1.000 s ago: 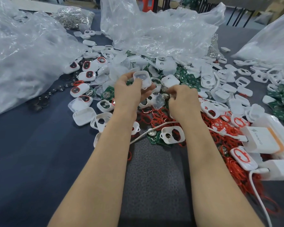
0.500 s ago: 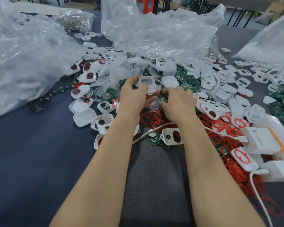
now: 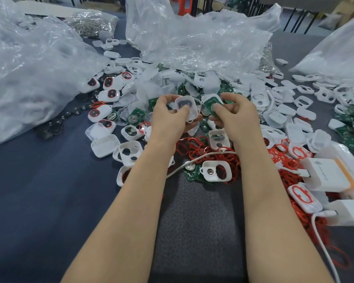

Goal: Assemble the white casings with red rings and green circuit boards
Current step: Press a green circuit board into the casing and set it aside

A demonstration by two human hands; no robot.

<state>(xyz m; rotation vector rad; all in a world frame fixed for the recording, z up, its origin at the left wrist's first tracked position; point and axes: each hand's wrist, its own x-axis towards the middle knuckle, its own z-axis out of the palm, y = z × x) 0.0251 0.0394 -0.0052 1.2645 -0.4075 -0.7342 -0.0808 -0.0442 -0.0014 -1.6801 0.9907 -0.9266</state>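
Observation:
My left hand (image 3: 170, 117) holds a white casing (image 3: 187, 108) above the parts pile, its hollow side facing me, thumb inside it. My right hand (image 3: 233, 115) pinches a green circuit board (image 3: 211, 106) just to the right of that casing, a small gap between the two. Below the hands lies a tangle of red rings (image 3: 192, 150). Loose white casings (image 3: 278, 119) and green boards (image 3: 135, 117) cover the table around the hands.
Crumpled clear plastic bags lie at the left (image 3: 29, 74), back centre (image 3: 192, 37) and right (image 3: 335, 56). Casings with red rings fitted (image 3: 102, 113) sit at the left. White chargers (image 3: 325, 176) with a cable (image 3: 192, 160) lie at the right. The near table (image 3: 39, 201) is dark cloth.
My right hand has lifted out of the pile with a green circuit board and brought it beside the casing. My left hand has kept the casing and tilted it toward the board.

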